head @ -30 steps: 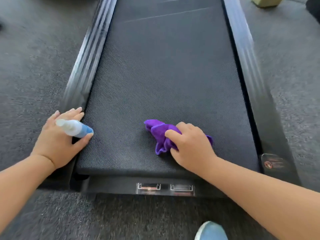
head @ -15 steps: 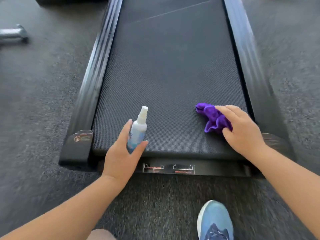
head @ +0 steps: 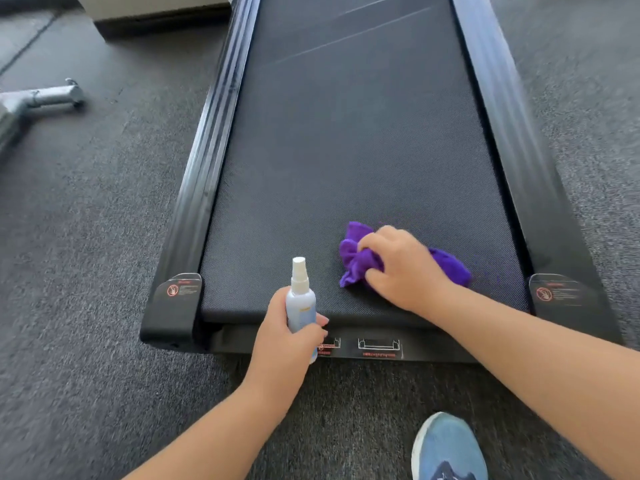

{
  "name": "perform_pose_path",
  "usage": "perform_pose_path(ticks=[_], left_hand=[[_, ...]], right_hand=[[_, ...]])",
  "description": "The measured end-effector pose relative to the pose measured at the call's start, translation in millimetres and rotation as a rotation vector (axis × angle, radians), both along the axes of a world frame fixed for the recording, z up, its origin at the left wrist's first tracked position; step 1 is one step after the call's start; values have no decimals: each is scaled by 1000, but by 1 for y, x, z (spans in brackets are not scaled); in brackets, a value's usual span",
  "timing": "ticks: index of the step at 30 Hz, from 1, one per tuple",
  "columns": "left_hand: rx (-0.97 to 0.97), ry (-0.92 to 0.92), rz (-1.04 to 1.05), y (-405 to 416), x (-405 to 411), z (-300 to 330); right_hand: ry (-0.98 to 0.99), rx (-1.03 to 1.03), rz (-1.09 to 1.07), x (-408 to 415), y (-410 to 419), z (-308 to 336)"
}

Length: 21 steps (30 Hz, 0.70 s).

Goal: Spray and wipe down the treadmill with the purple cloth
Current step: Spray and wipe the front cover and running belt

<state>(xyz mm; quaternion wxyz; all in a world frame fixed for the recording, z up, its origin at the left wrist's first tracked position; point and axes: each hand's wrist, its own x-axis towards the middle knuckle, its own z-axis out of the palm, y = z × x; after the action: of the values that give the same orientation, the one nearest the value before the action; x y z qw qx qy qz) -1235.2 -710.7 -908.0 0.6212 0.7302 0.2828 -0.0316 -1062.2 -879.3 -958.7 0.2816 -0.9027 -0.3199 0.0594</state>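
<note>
Purple and crumpled, the cloth (head: 353, 263) lay on the near end of the treadmill belt (head: 346, 150), a little right of the middle, and part of it showed on both sides of our right hand (head: 403, 268). This hand pressed down on the cloth with the fingers curled over it, so we judged it was grasping the cloth and wiping the belt. Our left hand (head: 284, 334) was closed round the spray bottle (head: 300, 299), which stood upright just at the near edge of the belt, with its white nozzle at the top. We could not tell if a finger was on the nozzle. The black side rails (head: 204, 188) ran along both sides of the belt, each with a warning sticker (head: 180, 289) at its near corner. Outside the treadmill was grey carpet (head: 86, 254), a metal bar (head: 45, 97) at the far left, and our blue shoe (head: 446, 448) below. To do this step well, we thought the cloth should be kept flat under the palm, with even pressure, and moved in overlapping strokes from one rail to the other, so that no strip of belt is missed. The bottle should stay upright and clear of the wiping hand. The far part of the belt and the rails seemed not yet wiped.
</note>
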Motion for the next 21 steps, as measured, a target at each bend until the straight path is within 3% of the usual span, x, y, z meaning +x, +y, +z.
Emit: perform_pose_path(ticks=[5, 9, 14, 17, 21], left_hand=[[-38, 38, -23, -6, 12, 4], [-2, 149, -77, -7, 22, 5], [-133, 85, -143, -13, 17, -7], [-217, 98, -159, -19, 17, -14], [-234, 253, -241, -30, 25, -13]], right_hand=[[-169, -160, 213, 8, 51, 8], [-245, -133, 130, 29, 31, 4], [-213, -48, -75, 40, 1, -3], [-207, -21, -109, 39, 0, -8], [-221, -21, -83, 44, -2, -5]])
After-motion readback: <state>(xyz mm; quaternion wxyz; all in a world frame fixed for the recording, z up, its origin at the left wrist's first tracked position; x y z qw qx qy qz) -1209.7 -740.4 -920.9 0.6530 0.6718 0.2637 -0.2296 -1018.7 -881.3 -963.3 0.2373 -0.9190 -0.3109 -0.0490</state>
